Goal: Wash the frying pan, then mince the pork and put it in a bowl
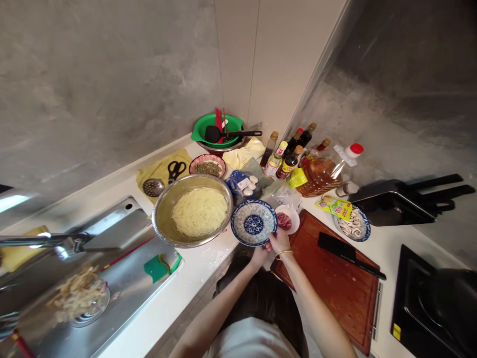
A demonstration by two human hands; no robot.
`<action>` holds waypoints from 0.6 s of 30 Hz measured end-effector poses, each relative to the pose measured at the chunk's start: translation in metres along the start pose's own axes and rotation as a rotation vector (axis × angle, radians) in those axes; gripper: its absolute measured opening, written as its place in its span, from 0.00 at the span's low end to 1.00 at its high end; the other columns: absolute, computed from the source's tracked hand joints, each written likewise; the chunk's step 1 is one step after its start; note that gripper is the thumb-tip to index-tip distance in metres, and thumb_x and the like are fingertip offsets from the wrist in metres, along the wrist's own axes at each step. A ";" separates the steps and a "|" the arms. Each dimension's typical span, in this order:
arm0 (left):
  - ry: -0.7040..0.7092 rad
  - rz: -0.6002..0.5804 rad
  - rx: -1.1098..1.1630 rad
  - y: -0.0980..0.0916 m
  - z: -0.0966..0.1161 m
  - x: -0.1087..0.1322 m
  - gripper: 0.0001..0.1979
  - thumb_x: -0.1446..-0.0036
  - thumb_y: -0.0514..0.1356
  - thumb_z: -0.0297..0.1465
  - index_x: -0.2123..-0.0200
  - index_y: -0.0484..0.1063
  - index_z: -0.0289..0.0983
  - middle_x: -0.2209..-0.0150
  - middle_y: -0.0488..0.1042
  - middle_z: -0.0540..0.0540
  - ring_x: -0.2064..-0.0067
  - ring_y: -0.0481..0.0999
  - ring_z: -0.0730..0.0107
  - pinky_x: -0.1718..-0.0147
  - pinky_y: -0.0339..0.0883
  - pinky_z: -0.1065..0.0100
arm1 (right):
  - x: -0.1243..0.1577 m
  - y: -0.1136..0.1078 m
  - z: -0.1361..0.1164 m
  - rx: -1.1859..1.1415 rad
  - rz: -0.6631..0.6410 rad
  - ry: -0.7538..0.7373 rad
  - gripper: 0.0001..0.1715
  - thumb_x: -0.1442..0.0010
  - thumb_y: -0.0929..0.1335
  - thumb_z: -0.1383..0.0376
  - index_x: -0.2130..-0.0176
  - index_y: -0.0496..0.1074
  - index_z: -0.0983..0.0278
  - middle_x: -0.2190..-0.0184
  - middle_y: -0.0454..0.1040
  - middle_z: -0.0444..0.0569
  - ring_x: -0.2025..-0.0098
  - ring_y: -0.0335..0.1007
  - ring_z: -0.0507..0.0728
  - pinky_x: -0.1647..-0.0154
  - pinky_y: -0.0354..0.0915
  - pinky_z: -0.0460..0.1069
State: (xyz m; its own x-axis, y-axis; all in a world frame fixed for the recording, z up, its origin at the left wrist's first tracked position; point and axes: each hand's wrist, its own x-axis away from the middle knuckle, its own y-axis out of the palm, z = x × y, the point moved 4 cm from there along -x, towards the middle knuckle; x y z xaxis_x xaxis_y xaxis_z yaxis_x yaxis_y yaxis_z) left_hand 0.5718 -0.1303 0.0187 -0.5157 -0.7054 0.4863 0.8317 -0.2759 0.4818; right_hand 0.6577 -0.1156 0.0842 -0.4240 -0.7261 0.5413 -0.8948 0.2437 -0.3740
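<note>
A blue-and-white patterned plate (254, 223) is held at the counter's front edge, its bare face toward me. My right hand (279, 241) grips its lower right rim, thumb on top. Close by, my left hand (261, 255) is at the plate's lower edge; its fingers are mostly hidden by the rim and the right hand. Just behind the right hand is a white bowl (294, 219) of red raw meat (283, 221). To the left stands a large metal basin (158, 219) with pale shredded strands (200, 213) in it.
Right of my hands lies a brown cutting board (328, 293) with a black cleaver (337, 247). Sauce bottles (276, 161) and a large oil jug (320, 176) stand behind. At left is a sink (126, 278) holding peelings (80, 293); a black stove (406, 298) is far right.
</note>
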 end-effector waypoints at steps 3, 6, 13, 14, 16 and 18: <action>-0.076 -0.052 0.044 -0.029 0.009 0.032 0.20 0.52 0.67 0.34 0.56 0.70 0.34 0.56 0.75 0.40 0.55 0.75 0.58 0.52 0.68 0.56 | -0.006 0.013 0.010 0.058 -0.006 -0.004 0.08 0.47 0.61 0.68 0.75 0.67 0.63 0.88 0.70 0.44 0.87 0.68 0.54 0.85 0.64 0.46; -0.144 -0.035 0.203 -0.048 0.022 0.050 0.22 0.51 0.67 0.34 0.53 0.67 0.36 0.53 0.74 0.38 0.55 0.76 0.59 0.49 0.66 0.53 | -0.011 0.027 0.019 0.134 0.012 -0.031 0.11 0.45 0.60 0.67 0.76 0.67 0.63 0.87 0.71 0.46 0.85 0.69 0.53 0.82 0.65 0.45; -0.146 0.232 0.391 -0.061 0.028 0.023 0.08 0.42 0.58 0.32 0.63 0.66 0.32 0.66 0.78 0.37 0.61 0.79 0.61 0.48 0.66 0.55 | -0.010 0.002 0.004 0.346 0.121 -0.170 0.18 0.43 0.64 0.55 0.73 0.72 0.65 0.78 0.75 0.51 0.73 0.73 0.57 0.72 0.66 0.48; -0.141 0.253 0.389 -0.062 0.027 0.019 0.07 0.41 0.57 0.31 0.63 0.65 0.32 0.67 0.78 0.39 0.62 0.79 0.63 0.47 0.66 0.56 | -0.014 -0.013 -0.005 0.380 0.162 -0.199 0.18 0.44 0.64 0.53 0.69 0.74 0.65 0.73 0.76 0.54 0.67 0.73 0.59 0.66 0.67 0.50; -0.128 0.291 0.386 -0.063 0.025 0.015 0.06 0.41 0.57 0.31 0.63 0.65 0.34 0.69 0.78 0.42 0.62 0.79 0.65 0.46 0.65 0.58 | -0.030 -0.047 -0.026 0.446 0.298 -0.265 0.21 0.44 0.66 0.55 0.56 0.72 0.65 0.56 0.74 0.60 0.50 0.66 0.64 0.52 0.62 0.56; -0.122 0.311 0.384 -0.062 0.023 0.018 0.07 0.41 0.58 0.32 0.63 0.65 0.35 0.68 0.77 0.43 0.60 0.79 0.66 0.46 0.65 0.59 | -0.051 -0.076 -0.052 0.618 0.485 -0.436 0.23 0.49 0.69 0.60 0.53 0.70 0.64 0.45 0.65 0.60 0.39 0.52 0.67 0.44 0.53 0.62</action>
State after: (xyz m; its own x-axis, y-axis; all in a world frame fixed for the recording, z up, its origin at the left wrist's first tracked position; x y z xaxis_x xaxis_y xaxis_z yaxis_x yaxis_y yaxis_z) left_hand 0.5058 -0.1110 0.0144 -0.2952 -0.6280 0.7201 0.8261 0.2108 0.5226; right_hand 0.7401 -0.0641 0.1241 -0.5324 -0.8437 -0.0689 -0.3430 0.2894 -0.8936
